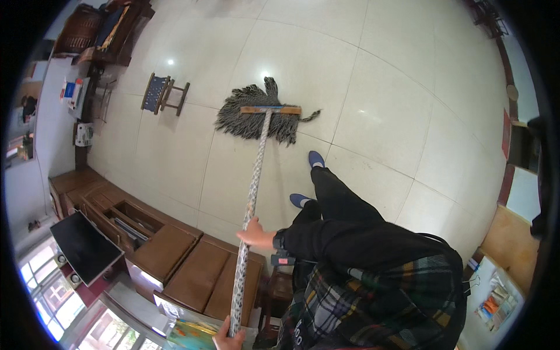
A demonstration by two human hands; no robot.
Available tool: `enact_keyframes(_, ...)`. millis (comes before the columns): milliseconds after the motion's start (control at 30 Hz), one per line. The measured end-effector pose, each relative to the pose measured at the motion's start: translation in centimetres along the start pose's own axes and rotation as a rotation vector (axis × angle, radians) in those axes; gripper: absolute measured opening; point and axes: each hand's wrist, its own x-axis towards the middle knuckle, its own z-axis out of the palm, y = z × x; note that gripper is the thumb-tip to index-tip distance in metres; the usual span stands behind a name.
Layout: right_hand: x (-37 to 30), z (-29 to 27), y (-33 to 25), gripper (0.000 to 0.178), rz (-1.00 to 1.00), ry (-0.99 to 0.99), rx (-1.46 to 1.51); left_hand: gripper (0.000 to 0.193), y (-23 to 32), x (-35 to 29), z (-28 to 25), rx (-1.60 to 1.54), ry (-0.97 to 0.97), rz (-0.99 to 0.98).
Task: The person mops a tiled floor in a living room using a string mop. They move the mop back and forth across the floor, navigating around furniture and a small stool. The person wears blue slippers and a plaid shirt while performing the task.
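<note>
A long-handled mop (pixel 255 175) with a white-and-grey patterned pole slants from the bottom of the view up to the floor. Its dark grey yarn head (pixel 251 119) lies spread on the tiles, under a wooden crossbar (pixel 289 109). My right hand (pixel 256 234), with a black band at the wrist, is closed around the middle of the pole. Lower down, at the near end of the pole, my left hand (pixel 228 337) grips it, partly cut off by the lower edge.
Pale tiled floor (pixel 385 105) surrounds the mop and my blue shoes (pixel 315 158). A small folding stool (pixel 156 93) stands left of the mop head. Brown wooden cabinets (pixel 166 251), one with an open drawer, and a black screen (pixel 87 246) line the lower left.
</note>
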Motion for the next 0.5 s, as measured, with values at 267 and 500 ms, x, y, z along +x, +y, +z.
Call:
enact_keyframes(267, 13.1, -17.7, -5.3, 0.072, -0.076, 0.263, 0.112, 0.057, 17.6, 9.9, 3.0, 0.184, -0.101, 0.46)
enact_keyframes(500, 16.1, -39.4, -1.8, 0.036, -0.072, 0.433, 0.602, 0.058, 31.5, 15.9, 12.9, 0.426, -0.242, 0.924)
